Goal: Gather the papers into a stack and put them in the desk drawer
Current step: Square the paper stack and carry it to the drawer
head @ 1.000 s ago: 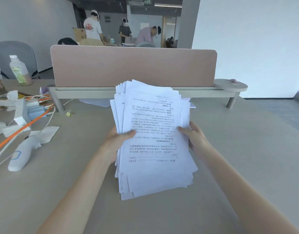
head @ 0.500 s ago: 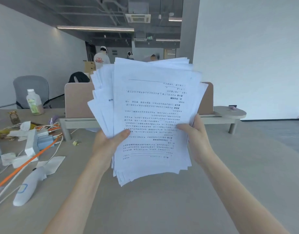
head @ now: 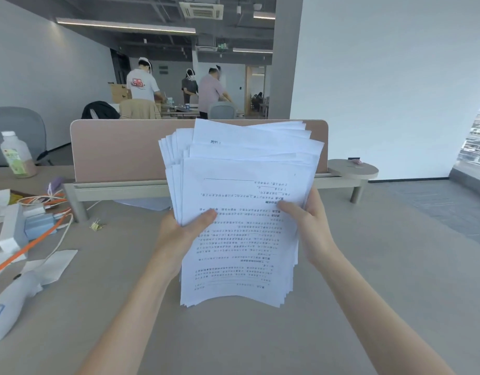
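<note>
A thick stack of white printed papers (head: 241, 244) stands upright on its bottom edge on the grey desk (head: 369, 293). Its sheets fan out unevenly at the top and left, with the text upside down. My left hand (head: 179, 231) grips the stack's left side, thumb across the front sheet. My right hand (head: 306, 226) grips the right side, thumb on the front. One more white sheet (head: 144, 204) lies flat on the desk under the divider's shelf. No drawer is in view.
A pink divider panel (head: 119, 147) on a low shelf crosses the desk behind the stack. At left lie orange cables (head: 30, 244), boxes, a white handheld device (head: 11, 301) and a bottle (head: 15, 155). A binder clip (head: 97, 226) lies nearby. Three people stand far behind.
The stack was lifted off the desk half a second ago and has come back down onto its bottom edge. Both hands shifted their grip higher on its sides.
</note>
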